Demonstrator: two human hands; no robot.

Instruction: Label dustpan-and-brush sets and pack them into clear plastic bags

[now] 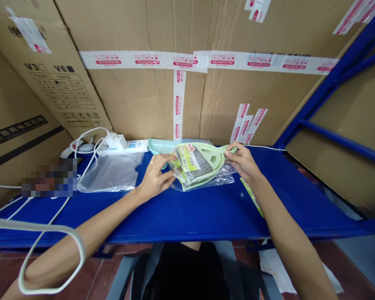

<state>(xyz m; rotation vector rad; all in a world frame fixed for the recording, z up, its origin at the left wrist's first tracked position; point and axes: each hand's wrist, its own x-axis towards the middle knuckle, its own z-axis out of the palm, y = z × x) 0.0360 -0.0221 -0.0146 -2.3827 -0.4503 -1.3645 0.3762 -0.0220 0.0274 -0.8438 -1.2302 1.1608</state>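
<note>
A light green mini dustpan and brush set (pixel 213 157) is partly inside a clear plastic bag (pixel 200 182), just above the blue table. On its left part is a yellow-green printed card (pixel 189 157). My left hand (pixel 156 177) pinches the bag's left edge by the card, fingers closed. My right hand (pixel 244 161) is closed around the green handle end at the right. Behind the set, a pale teal dustpan (pixel 162 146) lies against the cardboard. Another green printed card (pixel 251 196) lies on the table, partly hidden by my right forearm.
Flat clear plastic bags (pixel 112 173) lie on the blue table (pixel 187 216) at left. Behind them are a white power strip (pixel 137 146) and plug adapter (pixel 116 141). A white cable (pixel 78 246) loops over my left forearm. Cardboard (pixel 137 96) walls the back; a blue frame (pixel 318 100) stands right.
</note>
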